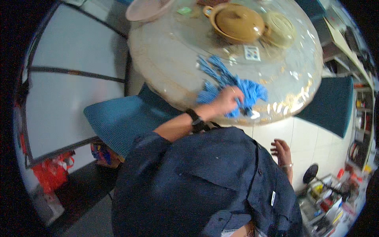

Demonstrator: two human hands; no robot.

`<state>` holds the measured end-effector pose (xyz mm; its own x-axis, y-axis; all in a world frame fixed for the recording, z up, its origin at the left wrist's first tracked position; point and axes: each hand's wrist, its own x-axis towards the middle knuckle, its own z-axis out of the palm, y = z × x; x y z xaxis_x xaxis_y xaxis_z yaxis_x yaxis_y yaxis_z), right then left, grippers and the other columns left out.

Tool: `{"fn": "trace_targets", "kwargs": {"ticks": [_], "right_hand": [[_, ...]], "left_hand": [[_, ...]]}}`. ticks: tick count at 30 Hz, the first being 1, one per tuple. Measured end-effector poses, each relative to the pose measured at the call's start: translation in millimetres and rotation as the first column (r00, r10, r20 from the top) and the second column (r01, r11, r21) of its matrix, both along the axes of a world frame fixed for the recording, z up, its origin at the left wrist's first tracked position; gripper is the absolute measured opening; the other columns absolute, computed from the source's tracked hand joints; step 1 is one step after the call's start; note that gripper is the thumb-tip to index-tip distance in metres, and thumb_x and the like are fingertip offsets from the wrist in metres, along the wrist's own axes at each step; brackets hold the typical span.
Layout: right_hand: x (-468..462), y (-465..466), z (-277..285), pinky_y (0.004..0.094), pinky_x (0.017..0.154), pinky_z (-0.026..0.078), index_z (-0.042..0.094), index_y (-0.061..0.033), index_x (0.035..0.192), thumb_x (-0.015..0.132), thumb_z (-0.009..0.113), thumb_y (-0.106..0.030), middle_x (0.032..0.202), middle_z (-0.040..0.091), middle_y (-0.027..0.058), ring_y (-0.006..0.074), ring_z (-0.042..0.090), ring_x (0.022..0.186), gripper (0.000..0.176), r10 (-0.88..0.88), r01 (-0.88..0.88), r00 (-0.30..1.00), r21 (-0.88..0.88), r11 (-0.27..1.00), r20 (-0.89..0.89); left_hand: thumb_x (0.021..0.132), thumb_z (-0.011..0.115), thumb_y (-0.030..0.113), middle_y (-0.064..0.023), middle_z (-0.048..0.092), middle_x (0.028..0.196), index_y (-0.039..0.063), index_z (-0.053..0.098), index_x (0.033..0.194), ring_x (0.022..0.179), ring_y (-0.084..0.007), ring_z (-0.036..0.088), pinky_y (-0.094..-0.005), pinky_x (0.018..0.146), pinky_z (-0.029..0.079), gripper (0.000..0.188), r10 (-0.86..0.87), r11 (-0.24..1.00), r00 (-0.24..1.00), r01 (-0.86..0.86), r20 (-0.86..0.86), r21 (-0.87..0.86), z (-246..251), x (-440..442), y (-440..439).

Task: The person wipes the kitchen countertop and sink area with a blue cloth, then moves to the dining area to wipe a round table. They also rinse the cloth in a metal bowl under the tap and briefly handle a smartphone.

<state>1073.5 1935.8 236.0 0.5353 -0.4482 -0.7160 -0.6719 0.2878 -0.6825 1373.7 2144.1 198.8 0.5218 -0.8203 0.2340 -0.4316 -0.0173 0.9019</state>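
Observation:
My left hand (229,100), with a black watch on its wrist, is closed around a crumpled blue cloth (251,92). Part of the cloth spreads over the near edge of a round table (168,62) with a glossy, clear covering. My right hand (280,150) hangs beside my dark shirt, off the table, its fingers a little apart and nothing seen in it. Beyond the cloth lies a small square card or tile (252,53) with coloured marks. A brown lidded pot (239,23) stands farther back, next to a pale yellow dish (279,29).
A pink basin (148,9) sits at the table's far left, near a small green packet (184,11). Teal chairs stand at the left (127,118) and right (331,103) of the table. A red bag (51,171) is at lower left; cluttered containers (322,198) are at lower right.

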Motion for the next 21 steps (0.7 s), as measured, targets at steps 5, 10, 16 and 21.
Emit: {"fn": "trace_targets", "kwargs": {"ticks": [5, 10, 16, 21], "right_hand": [[-19.5, 12.2, -8.9, 0.0250, 0.060, 0.048, 0.057, -0.0037, 0.111, 0.089, 0.057, -0.023, 0.093, 0.064, 0.0080, 0.0136, 0.061, 0.073, 0.029, -0.094, 0.094, 0.995, 0.058, 0.994, -0.017], [-28.3, 36.6, -20.2, 0.0251, 0.061, 0.048, 0.057, -0.0031, 0.111, 0.088, 0.058, -0.023, 0.093, 0.064, 0.0073, 0.0134, 0.060, 0.074, 0.030, -0.115, 0.120, 0.992, 0.101, 0.988, -0.053], [-53.8, 49.1, -22.9, 0.0255, 0.062, 0.048, 0.057, -0.0027, 0.111, 0.089, 0.057, -0.024, 0.093, 0.064, 0.0071, 0.0139, 0.060, 0.074, 0.031, -0.132, 0.137, 0.988, 0.078, 0.987, -0.077], [-92.1, 48.0, -30.6, 0.0257, 0.061, 0.049, 0.056, -0.0028, 0.111, 0.089, 0.056, -0.024, 0.093, 0.064, 0.0069, 0.0142, 0.060, 0.074, 0.031, -0.183, 0.192, 0.978, 0.085, 0.978, -0.097]], "left_hand": [[0.068, 0.045, -0.006, -0.0116, 0.062, 0.110, 0.005, 0.061, 0.088, 0.107, -0.0240, 0.055, -0.0337, 0.095, 0.040, 0.027, 0.305, 0.944, 0.912, -0.328, -0.273, -0.040, 50.0, 68.3, 78.3], [0.079, 0.058, 0.016, -0.0169, 0.047, 0.132, 0.010, 0.053, 0.122, 0.123, -0.0268, 0.044, -0.0373, 0.102, 0.034, 0.044, 0.560, 0.737, 0.828, -0.481, -0.030, 0.476, 33.1, 134.4, 147.2], [0.078, 0.062, 0.047, -0.0118, 0.036, 0.138, 0.020, 0.048, 0.130, 0.126, -0.0386, 0.025, -0.0555, 0.100, 0.021, 0.061, 0.582, 0.267, 0.557, -0.819, 0.593, 0.508, -49.0, 122.8, 130.2], [0.074, 0.065, 0.032, -0.0102, 0.043, 0.127, 0.018, 0.057, 0.115, 0.118, -0.0377, 0.032, -0.0550, 0.096, 0.026, 0.044, 0.455, 0.437, 0.465, -0.860, 0.759, 0.265, -72.5, 64.3, 95.4]]}}
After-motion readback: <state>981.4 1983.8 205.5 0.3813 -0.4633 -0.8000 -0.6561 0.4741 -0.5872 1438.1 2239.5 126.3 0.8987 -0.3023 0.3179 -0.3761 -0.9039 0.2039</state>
